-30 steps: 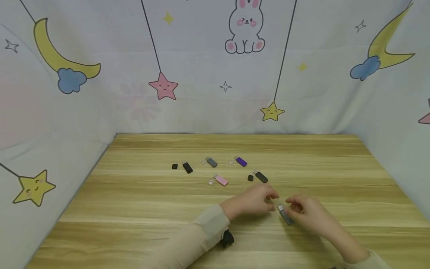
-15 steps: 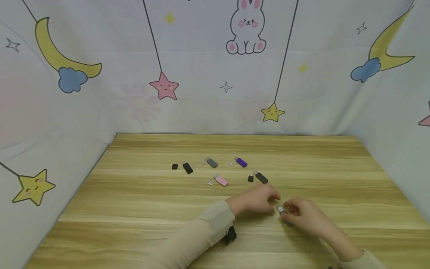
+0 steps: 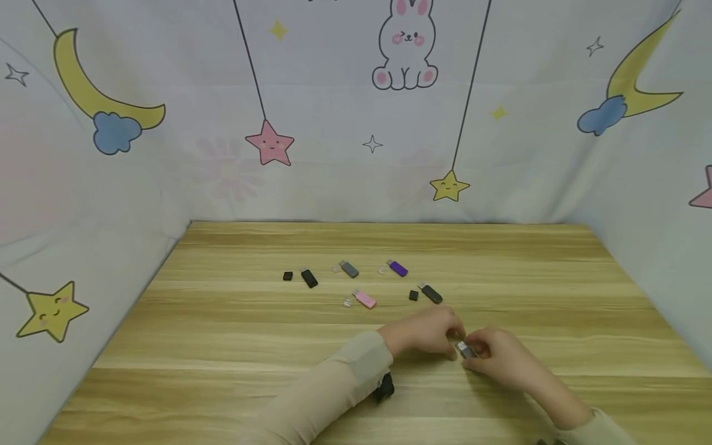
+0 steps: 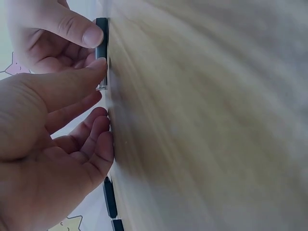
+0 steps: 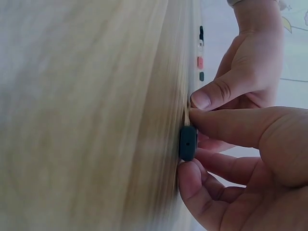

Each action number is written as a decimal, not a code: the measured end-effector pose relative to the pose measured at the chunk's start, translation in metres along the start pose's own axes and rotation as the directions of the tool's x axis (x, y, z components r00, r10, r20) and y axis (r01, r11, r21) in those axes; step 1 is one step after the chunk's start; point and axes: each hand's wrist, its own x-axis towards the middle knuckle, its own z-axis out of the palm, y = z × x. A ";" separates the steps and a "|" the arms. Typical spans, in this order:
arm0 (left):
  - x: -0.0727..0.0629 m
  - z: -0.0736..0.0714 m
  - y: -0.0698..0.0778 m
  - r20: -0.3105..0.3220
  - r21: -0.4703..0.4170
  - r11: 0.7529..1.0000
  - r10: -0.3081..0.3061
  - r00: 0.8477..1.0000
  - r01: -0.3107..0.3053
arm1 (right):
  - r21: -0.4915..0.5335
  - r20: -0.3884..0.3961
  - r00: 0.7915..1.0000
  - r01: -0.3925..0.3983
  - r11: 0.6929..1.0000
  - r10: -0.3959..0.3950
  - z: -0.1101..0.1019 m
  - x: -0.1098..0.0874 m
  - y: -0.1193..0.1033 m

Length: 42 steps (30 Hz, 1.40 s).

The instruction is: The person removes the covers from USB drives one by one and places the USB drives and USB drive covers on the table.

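A grey USB stick (image 3: 466,351) lies low over the wooden table, its metal plug towards my left hand. My right hand (image 3: 503,361) pinches its body between thumb and fingers; the right wrist view shows its dark rounded end (image 5: 187,143). My left hand (image 3: 428,330) meets the plug end, thumb and index finger on either side of a small clear cap (image 4: 101,87), which seems pinched there; fingertips hide most of it. The left hand's other fingers curl near the tabletop. In the left wrist view, the right thumb presses the stick's dark side (image 4: 101,26).
Beyond the hands lie uncapped USB sticks: black (image 3: 309,277), grey (image 3: 349,269), purple (image 3: 397,267), pink (image 3: 364,299) and dark (image 3: 431,293). Each has a small cap on its left, such as the black cap (image 3: 414,295). A printed white curtain (image 3: 334,185) stands behind the table (image 3: 222,346).
My right hand has shifted its grip towards the plug end of the grey USB stick. Both hands have come closer together, and the stick has moved slightly towards my left hand.
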 end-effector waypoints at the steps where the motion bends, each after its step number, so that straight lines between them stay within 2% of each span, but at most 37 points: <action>1: 0.000 0.000 0.000 0.000 -0.002 1.000 -0.001 1.000 0.001 | 0.005 0.002 1.000 0.002 1.000 -0.002 0.000 0.000 0.000; 8: 0.002 0.002 0.002 0.005 -0.023 1.000 -0.003 1.000 0.003 | 0.032 0.020 1.000 0.002 0.999 -0.003 0.000 0.000 -0.001; 14: 0.006 0.006 0.001 0.002 0.005 1.000 0.011 1.000 -0.011 | 0.059 0.015 1.000 0.025 0.998 -0.026 0.002 0.000 0.001; 24: 0.008 0.008 0.001 -0.005 0.009 1.000 0.002 1.000 -0.002 | 0.079 0.019 1.000 0.013 0.997 -0.014 0.003 0.000 0.002; 34: 0.003 0.007 0.003 -0.021 -0.013 1.000 0.015 1.000 -0.015 | 0.086 0.021 0.999 0.029 0.996 -0.031 0.001 0.001 0.003; 42: -0.010 0.004 0.005 -0.063 -0.055 0.998 0.039 0.997 -0.043 | 0.081 0.005 0.997 0.070 0.994 -0.071 0.002 -0.001 -0.004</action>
